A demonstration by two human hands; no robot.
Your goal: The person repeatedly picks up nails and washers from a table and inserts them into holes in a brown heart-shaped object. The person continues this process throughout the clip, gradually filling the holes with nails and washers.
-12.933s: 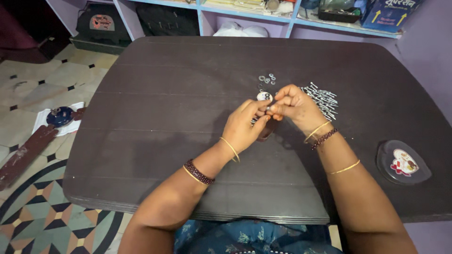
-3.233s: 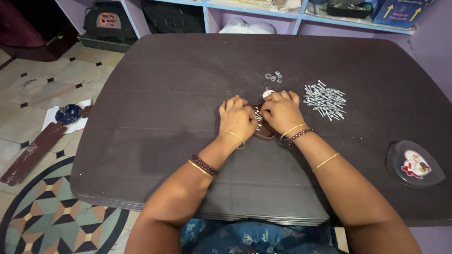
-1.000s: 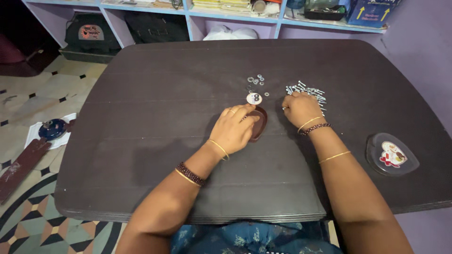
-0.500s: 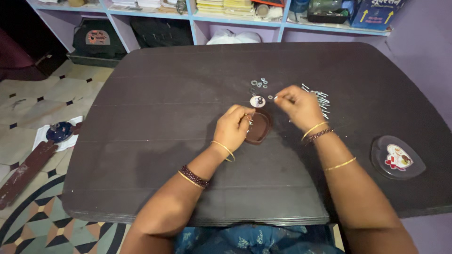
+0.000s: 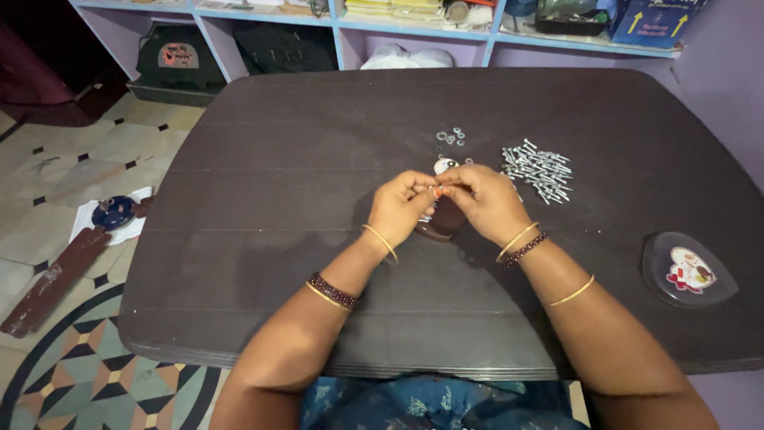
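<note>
My left hand (image 5: 399,209) and my right hand (image 5: 482,199) meet fingertip to fingertip above the dark table (image 5: 263,199), pinching a small silver bolt (image 5: 436,189) between them. Under the hands lies a small brown dish-shaped piece (image 5: 442,223), partly hidden. Just beyond the fingers sits a small round white and dark piece (image 5: 445,166). A heap of silver bolts (image 5: 538,168) lies to the right of my right hand. Several small washers or nuts (image 5: 450,137) lie farther back.
A dark heart-shaped lid with a red and white picture (image 5: 689,271) rests near the table's right edge. Shelves with bags and boxes (image 5: 414,32) line the wall behind. On the tiled floor at left lie a brown plank (image 5: 49,279) and a blue round object (image 5: 114,213).
My right hand has come back from the bolt heap to meet my left hand over the brown piece. Both now pinch a small bolt together.
</note>
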